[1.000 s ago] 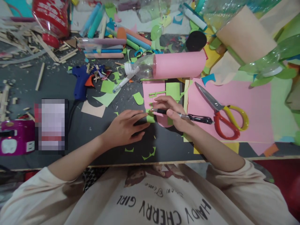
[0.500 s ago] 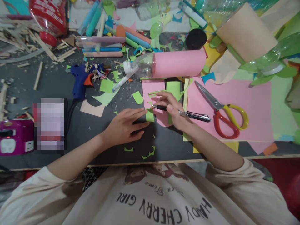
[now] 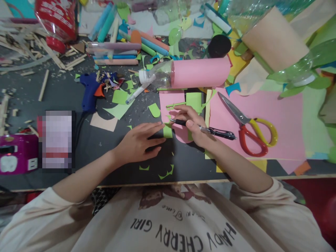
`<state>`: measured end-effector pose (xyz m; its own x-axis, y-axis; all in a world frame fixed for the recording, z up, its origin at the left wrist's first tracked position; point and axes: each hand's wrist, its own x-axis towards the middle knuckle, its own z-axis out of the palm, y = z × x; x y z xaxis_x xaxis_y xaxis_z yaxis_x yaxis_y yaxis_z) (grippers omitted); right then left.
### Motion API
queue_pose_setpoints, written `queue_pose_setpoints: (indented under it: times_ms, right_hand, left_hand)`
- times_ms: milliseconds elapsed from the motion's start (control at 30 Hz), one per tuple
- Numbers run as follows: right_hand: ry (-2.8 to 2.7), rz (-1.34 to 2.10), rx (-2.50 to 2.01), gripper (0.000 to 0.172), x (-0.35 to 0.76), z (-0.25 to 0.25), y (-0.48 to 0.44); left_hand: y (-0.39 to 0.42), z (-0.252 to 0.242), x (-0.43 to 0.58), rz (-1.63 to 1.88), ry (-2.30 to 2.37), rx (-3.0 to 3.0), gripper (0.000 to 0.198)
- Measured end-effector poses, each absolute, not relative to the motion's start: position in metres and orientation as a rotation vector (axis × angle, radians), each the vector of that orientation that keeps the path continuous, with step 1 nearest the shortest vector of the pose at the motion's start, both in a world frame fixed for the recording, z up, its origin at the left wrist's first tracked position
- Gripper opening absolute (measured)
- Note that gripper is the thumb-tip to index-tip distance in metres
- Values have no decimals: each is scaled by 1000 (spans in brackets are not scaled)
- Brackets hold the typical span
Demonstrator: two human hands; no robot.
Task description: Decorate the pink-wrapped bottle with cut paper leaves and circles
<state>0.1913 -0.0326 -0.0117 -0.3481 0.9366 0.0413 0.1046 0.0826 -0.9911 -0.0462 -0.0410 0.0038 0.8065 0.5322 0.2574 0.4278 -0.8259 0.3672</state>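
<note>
Left hand (image 3: 140,143): down flat near mid-frame, fingers spread wide, nothing gripped, two fingertips right at the left edge of the green slip (image 3: 168,131).
Right hand (image 3: 198,129): curled around the pen (image 3: 219,133), thumb and fingers closed on the barrel, tip aimed left.
Green slip: there it lay, dead centre, beside the pink strip (image 3: 181,134); whether it overlapped that strip, I couldn't tell.
Pen tip: right at the slip's upper end, though actual contact was too small to make out.
Slip trouble: only fingertips at one edge, so a sideways push from the pen could well have turned it or sent it skidding over the smooth bench (image 3: 123,176).
Mark trouble: with the tip so near the slip's end, a small overshoot could have put ink on the pink strip.
Scissors trouble: the scissors (image 3: 237,111) lay apart on the pink sheet (image 3: 286,129) at right, to the right of the pen's back end; a wide swing of that forearm could have knocked them.
Change, fingers: compared with a second earlier, the left fingertips had drawn back leftward, baring more of the slip.
Change, pen: its tip sat slightly higher in the frame; the scissors and the pink-wrapped bottle (image 3: 201,73) hadn't budged.
</note>
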Motion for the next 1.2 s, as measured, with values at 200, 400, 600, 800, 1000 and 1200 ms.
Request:
queue_pose_setpoints:
  times_ms: [200, 400, 600, 800, 1000, 1200]
  right_hand:
    - [-1544, 1352, -1048, 52, 192, -12, -35]
    - [-1373, 1156, -1073, 32, 190, -4, -39]
    - [-1459, 1287, -1208, 24, 185, 4, -39]
    - [-1400, 1396, -1248, 21, 183, 0, -34]
    - [-1457, 1403, -1251, 25, 183, -2, -31]
    - [-1582, 1315, -1273, 19, 182, -5, -35]
  left_hand:
    - [-41, 3, -45, 507, 708, 2761, 26]
    - [-42, 3, -45, 409, 759, 2752, 29]
    - [-47, 0, -43, 478, 768, 2809, 28]
    - [-51, 0, -42, 404, 822, 2796, 30]
    - [-51, 4, -40, 420, 814, 2836, 28]
    - [-53, 4, -39, 402, 828, 2795, 29]
